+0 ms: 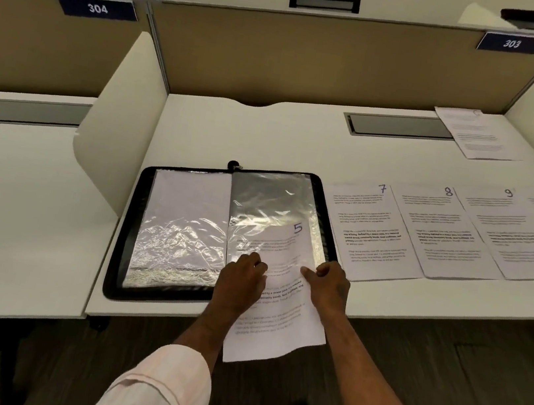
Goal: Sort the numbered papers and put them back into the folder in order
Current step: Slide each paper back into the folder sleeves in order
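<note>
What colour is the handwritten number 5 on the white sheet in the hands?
Blue-violet ink: the handwritten 5 on the white printed sheet shows best in the head view.

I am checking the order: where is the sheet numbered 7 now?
In the head view, sheet 7 lies flat on the desk, just right of the open folder, with sheet 8 on its other side.

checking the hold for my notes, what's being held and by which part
The sheet numbered 5: the right hand pinches its right edge; the left hand lies on its left side, pinch or press unclear.
</note>
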Demonstrator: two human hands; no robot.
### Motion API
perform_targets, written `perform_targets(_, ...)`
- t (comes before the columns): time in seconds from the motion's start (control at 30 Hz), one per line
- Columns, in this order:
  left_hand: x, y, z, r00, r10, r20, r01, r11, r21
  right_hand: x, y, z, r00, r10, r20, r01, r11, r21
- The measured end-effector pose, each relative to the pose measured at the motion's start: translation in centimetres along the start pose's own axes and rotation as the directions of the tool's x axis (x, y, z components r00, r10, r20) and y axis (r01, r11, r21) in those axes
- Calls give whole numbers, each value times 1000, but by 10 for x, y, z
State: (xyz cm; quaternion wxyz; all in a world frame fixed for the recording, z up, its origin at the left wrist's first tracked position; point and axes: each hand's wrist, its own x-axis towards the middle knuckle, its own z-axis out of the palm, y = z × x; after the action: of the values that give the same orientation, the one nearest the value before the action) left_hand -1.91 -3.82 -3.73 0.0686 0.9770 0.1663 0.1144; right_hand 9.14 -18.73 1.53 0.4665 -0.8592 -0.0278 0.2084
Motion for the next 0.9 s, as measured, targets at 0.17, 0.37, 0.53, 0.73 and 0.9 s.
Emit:
perform_targets(0.17, -6, -7, 5, 996, -70, 57, 68, 997, 42, 7, 28, -16, 958, 126, 257, -126, 992, -16)
perform_targets(0.37, -4, -5, 0, 992, -84, 91, 79, 995, 57, -5, 52, -43, 719, 342, 605, -221, 938, -268)
perform_targets(0.53, -5, -3, -2, 993, -83, 83, 80, 996, 34, -7, 50, -41, 741, 295, 604, -191, 954, -231)
perform_targets(0.73, -9, -2, 1, 995, -89, 44, 88, 996, 22, 3, 36, -23, 856, 214, 471, -197, 977, -87)
perform_targets(0.9, -10, -3, 2, 993, -109, 50, 108, 994, 12, 7, 24, -11, 934, 137, 331, -131, 991, -43)
